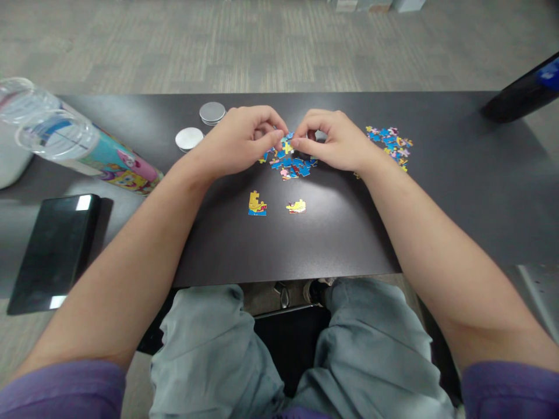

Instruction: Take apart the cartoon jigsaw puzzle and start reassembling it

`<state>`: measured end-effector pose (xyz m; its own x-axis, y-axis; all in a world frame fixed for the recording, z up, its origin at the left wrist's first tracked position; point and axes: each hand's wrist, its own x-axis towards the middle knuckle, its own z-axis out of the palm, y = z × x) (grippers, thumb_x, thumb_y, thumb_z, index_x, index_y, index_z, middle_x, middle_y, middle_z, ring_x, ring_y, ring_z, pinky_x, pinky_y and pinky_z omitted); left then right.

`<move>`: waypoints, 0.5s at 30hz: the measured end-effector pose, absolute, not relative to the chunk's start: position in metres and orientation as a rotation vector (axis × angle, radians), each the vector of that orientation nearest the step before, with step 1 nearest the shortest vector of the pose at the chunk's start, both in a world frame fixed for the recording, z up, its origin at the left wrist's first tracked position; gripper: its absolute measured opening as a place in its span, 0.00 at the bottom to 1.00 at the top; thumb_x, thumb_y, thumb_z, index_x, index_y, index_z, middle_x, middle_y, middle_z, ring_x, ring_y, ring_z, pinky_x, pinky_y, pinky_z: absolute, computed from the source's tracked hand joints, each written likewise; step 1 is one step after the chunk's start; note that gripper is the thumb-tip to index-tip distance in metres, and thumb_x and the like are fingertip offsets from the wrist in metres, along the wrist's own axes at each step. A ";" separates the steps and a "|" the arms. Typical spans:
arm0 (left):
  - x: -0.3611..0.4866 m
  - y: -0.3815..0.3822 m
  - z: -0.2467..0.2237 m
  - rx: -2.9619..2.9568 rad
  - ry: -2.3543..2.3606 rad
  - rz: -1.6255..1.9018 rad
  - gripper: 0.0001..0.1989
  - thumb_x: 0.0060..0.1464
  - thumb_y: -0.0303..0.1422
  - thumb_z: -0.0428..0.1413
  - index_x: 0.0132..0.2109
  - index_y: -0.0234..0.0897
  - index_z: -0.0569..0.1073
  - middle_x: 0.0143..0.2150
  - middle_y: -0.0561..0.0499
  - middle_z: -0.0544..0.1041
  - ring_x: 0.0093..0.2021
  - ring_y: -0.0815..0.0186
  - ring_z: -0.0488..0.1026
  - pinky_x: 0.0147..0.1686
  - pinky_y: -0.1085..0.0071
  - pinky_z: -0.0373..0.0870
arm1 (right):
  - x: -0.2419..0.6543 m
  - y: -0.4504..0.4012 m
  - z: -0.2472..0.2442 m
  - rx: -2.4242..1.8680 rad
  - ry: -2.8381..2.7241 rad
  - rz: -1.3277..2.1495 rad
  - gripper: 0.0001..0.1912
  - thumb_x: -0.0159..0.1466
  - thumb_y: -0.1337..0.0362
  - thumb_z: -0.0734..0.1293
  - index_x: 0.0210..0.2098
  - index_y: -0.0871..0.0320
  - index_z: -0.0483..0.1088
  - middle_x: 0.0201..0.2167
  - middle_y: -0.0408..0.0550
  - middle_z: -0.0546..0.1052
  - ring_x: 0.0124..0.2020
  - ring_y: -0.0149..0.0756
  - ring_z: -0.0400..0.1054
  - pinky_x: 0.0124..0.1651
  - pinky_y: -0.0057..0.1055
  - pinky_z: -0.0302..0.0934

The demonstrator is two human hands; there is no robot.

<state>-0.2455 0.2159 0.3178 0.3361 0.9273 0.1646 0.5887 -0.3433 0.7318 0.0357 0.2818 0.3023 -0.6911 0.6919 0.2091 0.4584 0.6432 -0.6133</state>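
My left hand and my right hand meet over a heap of small jigsaw puzzle pieces, mostly blue with some yellow and pink. Between their fingertips shows a blue and yellow puzzle piece. Both hands are closed in a pinch at its edges, the fingers partly hiding it. Nearer to me lie two joined bits of puzzle: a yellow, red and blue corner section on the left and a smaller yellow section on the right. Beyond my right wrist is a second heap of puzzle pieces.
On the dark table, two round discs, one silver and one white, lie beyond my left forearm. At left are a clear bottle, a colourful cartoon-printed tube and a black tablet-like device. A dark cylinder stands far right.
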 end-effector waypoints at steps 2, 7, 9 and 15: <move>-0.246 0.215 0.319 2.070 1.309 0.766 0.16 0.67 0.50 0.74 0.54 0.49 0.87 0.43 0.49 0.91 0.43 0.53 0.87 0.47 0.56 0.82 | 0.036 0.282 0.303 -0.927 -2.434 0.739 0.35 0.76 0.21 0.76 0.45 0.46 0.87 0.47 0.53 0.87 0.52 0.56 0.79 0.65 0.52 0.72; -0.245 0.213 0.319 2.122 1.293 0.739 0.20 0.58 0.48 0.79 0.53 0.52 0.87 0.39 0.52 0.88 0.42 0.52 0.86 0.46 0.54 0.82 | 0.035 0.280 0.304 -0.914 -2.431 0.752 0.34 0.77 0.21 0.74 0.43 0.45 0.86 0.48 0.53 0.88 0.52 0.56 0.79 0.67 0.53 0.73; -0.244 0.212 0.320 2.140 1.311 0.743 0.18 0.58 0.47 0.79 0.52 0.52 0.87 0.38 0.52 0.88 0.43 0.51 0.86 0.47 0.54 0.82 | 0.035 0.280 0.305 -0.919 -2.430 0.750 0.33 0.77 0.22 0.75 0.44 0.46 0.87 0.48 0.53 0.88 0.52 0.57 0.79 0.66 0.54 0.73; -0.242 0.210 0.324 2.232 1.342 0.717 0.12 0.62 0.42 0.75 0.50 0.51 0.86 0.44 0.52 0.90 0.47 0.52 0.88 0.50 0.55 0.82 | 0.034 0.279 0.305 -0.927 -2.417 0.751 0.34 0.76 0.22 0.75 0.44 0.46 0.87 0.47 0.52 0.88 0.52 0.56 0.79 0.65 0.53 0.73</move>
